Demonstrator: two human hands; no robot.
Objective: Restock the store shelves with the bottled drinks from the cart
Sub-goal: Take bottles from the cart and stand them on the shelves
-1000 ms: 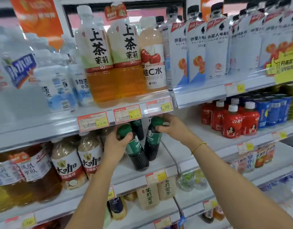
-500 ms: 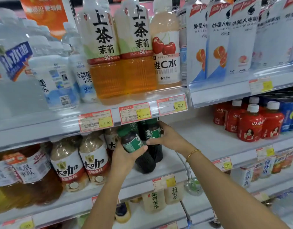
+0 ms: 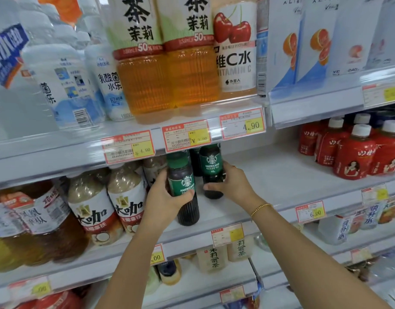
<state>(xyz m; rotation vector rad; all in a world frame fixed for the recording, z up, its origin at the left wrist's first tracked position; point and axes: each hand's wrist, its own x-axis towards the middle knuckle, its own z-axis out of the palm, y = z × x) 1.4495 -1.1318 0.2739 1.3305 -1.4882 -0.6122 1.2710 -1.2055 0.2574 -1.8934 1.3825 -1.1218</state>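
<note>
Two dark coffee bottles with green labels stand on the middle white shelf (image 3: 270, 188). My left hand (image 3: 167, 197) is wrapped around the nearer coffee bottle (image 3: 184, 195), close to the shelf's front edge. My right hand (image 3: 232, 186) grips the farther coffee bottle (image 3: 211, 168) from its right side, deeper under the upper shelf. A third dark bottle (image 3: 195, 161) stands behind them, mostly hidden. The cart is out of view.
Large milk-tea bottles (image 3: 125, 201) stand just left of my left hand. Red bottles (image 3: 357, 152) fill the shelf's right end, with bare shelf between. Tea bottles (image 3: 167, 63) and price tags (image 3: 185, 134) hang low overhead on the upper shelf. More bottles sit on the shelf below.
Both hands have slid down from the caps to the bottles' bodies. The right bottle has gone deeper into the shelf and both bottles stand more upright. The view has come closer.
</note>
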